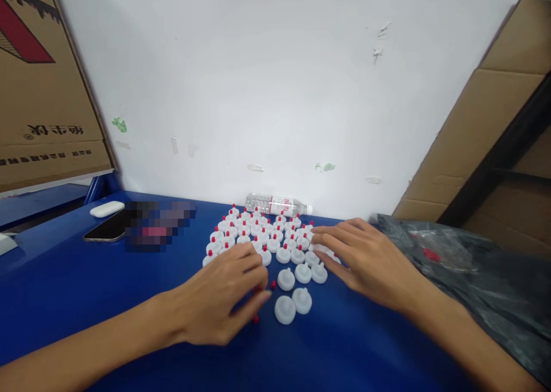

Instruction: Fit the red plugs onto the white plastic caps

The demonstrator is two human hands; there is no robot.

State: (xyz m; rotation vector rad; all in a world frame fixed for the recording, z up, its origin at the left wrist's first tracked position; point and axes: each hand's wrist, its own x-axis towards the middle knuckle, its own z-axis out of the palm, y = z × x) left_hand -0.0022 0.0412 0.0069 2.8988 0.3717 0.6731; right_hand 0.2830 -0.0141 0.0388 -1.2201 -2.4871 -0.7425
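Observation:
My left hand (226, 300) is curled above the table, thumb and fingertips nearly together beside a small loose red cap (273, 284). What it pinches, if anything, is hidden. A second red cap (256, 319) lies below its thumb. My right hand (361, 260) reaches over the right edge of the cluster, fingers stretched and thumb apart, at the white round nozzle lids there. Many white lids with red tips (274, 244) stand upright close together. Nearer me are several white lids without red tips (284, 310), nozzles up. The lids under my right fingers are partly covered.
A clear plastic bottle (275, 204) lies on its side against the wall behind the lids. At left on the blue table (129, 300) are a phone (105, 226) and a white oval case (107, 209). A dark plastic bag (473, 288) lies at right. Cardboard (47, 93) stands at left.

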